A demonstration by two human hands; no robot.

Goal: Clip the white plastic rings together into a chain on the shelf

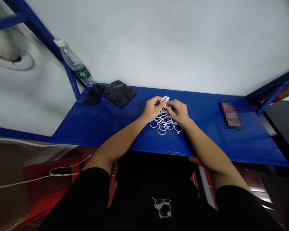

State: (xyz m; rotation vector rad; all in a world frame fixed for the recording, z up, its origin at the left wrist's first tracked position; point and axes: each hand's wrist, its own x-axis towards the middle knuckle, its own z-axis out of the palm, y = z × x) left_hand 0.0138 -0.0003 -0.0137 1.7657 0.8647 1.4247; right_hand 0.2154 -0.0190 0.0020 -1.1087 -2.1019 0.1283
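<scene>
My left hand [152, 109] and my right hand [179, 111] meet over the blue shelf [101, 125], fingers closed in a pinch. Together they hold a small white plastic piece [164, 99] between the fingertips. Just below the hands lies a pile of several white rings [164, 124] on the shelf, partly hidden by my right hand. Whether the held piece is joined to the rings I cannot tell.
A clear plastic water bottle [75, 63] leans on the blue frame post at the back left. Beside it lie a black flat object [94, 94] and a crumpled black bag [119, 92]. A blurred phone-like object [231, 115] lies at right. White wall behind.
</scene>
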